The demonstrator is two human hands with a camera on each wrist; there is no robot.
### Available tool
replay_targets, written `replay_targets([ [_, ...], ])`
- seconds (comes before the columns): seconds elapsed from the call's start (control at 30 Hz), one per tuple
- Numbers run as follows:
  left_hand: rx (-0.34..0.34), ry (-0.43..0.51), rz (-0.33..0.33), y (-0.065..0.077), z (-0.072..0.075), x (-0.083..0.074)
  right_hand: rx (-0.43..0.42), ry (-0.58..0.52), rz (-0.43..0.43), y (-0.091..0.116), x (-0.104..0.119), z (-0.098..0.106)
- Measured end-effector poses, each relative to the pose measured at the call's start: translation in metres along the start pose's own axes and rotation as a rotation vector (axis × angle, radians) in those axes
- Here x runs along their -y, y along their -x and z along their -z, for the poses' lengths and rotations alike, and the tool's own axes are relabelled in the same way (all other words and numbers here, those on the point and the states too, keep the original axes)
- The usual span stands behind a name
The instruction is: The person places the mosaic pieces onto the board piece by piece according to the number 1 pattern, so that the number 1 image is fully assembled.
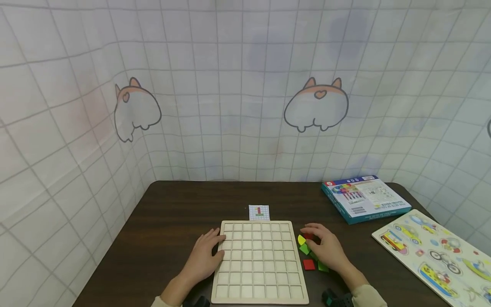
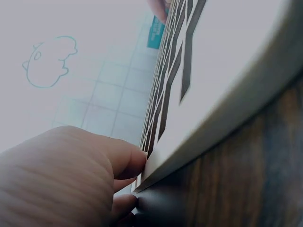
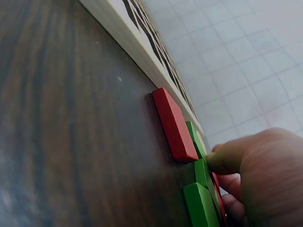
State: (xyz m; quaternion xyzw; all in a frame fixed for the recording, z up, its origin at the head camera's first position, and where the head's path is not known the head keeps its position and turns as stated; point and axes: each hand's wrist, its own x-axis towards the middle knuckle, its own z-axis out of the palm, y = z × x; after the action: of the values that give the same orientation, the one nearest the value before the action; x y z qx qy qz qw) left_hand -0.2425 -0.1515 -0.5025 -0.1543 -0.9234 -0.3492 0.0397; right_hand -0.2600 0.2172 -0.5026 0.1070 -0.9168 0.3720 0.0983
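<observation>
A pale wooden grid board (image 1: 260, 301) lies on the dark table. My left hand (image 1: 203, 258) rests at its left edge, thumb and fingers spread; in the left wrist view the thumb (image 2: 128, 158) touches the board's rim. Right of the board my right hand (image 1: 326, 247) reaches over a small group of coloured blocks. Its fingers and thumb lie around a red block (image 1: 308, 236), partly hidden by the hand. Close by are a yellow rounded block (image 1: 301, 240), a green block (image 1: 304, 249) and another red block (image 1: 309, 265). More green blocks (image 3: 200, 203) lie under the hand.
A small card (image 1: 258, 212) with a printed grid pattern lies behind the board. At the back right is a flat teal-edged box (image 1: 368, 198). A picture puzzle board (image 1: 437, 256) lies along the right side. A gridded curtain (image 1: 238, 94) hangs behind the table.
</observation>
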Motion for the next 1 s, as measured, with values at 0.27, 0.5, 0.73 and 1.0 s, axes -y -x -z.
replay_targets([
  [0.27,-0.02,-0.013,-0.01,0.0023,0.0002,0.0008,0.031,0.046,0.057,-0.0002,0.0027,-0.0041],
  [0.5,-0.026,-0.005,-0.008,0.0045,0.0018,0.0015,0.061,0.092,0.073,-0.0021,0.0031,-0.0067],
  [0.73,-0.039,-0.002,-0.016,0.0035,0.0021,0.0005,0.027,0.057,0.014,-0.0033,0.001,-0.0047],
  [1.0,-0.049,-0.005,-0.029,0.0015,-0.0002,0.0003,0.02,0.095,-0.037,-0.0015,-0.0032,-0.0014],
])
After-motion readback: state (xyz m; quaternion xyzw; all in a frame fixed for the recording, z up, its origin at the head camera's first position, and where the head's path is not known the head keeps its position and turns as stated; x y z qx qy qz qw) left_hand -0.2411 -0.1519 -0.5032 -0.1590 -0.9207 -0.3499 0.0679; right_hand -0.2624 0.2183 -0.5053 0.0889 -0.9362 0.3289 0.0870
